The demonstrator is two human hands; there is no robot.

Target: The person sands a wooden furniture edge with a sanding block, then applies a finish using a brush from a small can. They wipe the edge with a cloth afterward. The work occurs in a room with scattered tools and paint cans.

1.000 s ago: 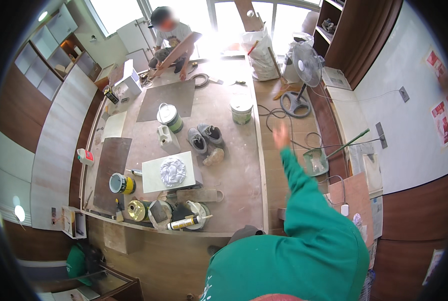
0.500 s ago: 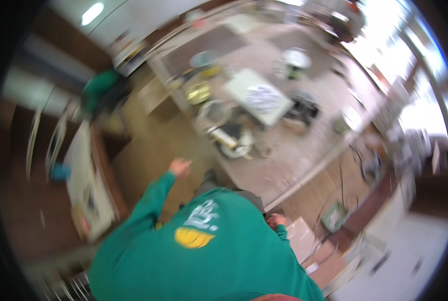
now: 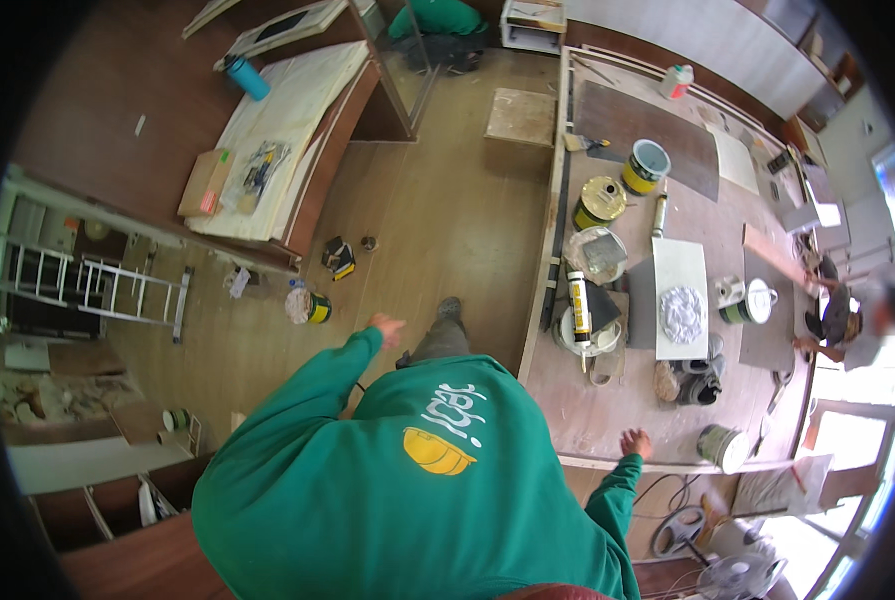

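My left hand point(image 3: 387, 330) hangs in front of me above the wooden floor, its fingers stretched out with nothing in them. My right hand point(image 3: 635, 443) is at the near edge of the big worktable point(image 3: 547, 430), fingers apart and nothing held; whether it touches the table I cannot tell. On the table, nearest that hand, are a pair of dark shoes point(image 3: 702, 385) and a tin point(image 3: 723, 448) at the corner. Farther in, a caulking tube point(image 3: 579, 305) lies across a tub, and a white board point(image 3: 695, 255) carries a crumpled white bundle point(image 3: 681, 316).
Paint tins point(image 3: 600, 203) and a blue-rimmed bucket point(image 3: 647, 165) stand along the table. A person point(image 3: 857, 320) works at its right side; another in green point(image 3: 437, 20) crouches far off. A small bucket point(image 3: 307, 306) sits on the floor, a ladder point(image 3: 97, 285) to the left, a fan point(image 3: 737, 575) lower right.
My view has swung round, bringing the table to the right and sharpening from a blur. My right hand has moved from close by my body outward to the table's edge.
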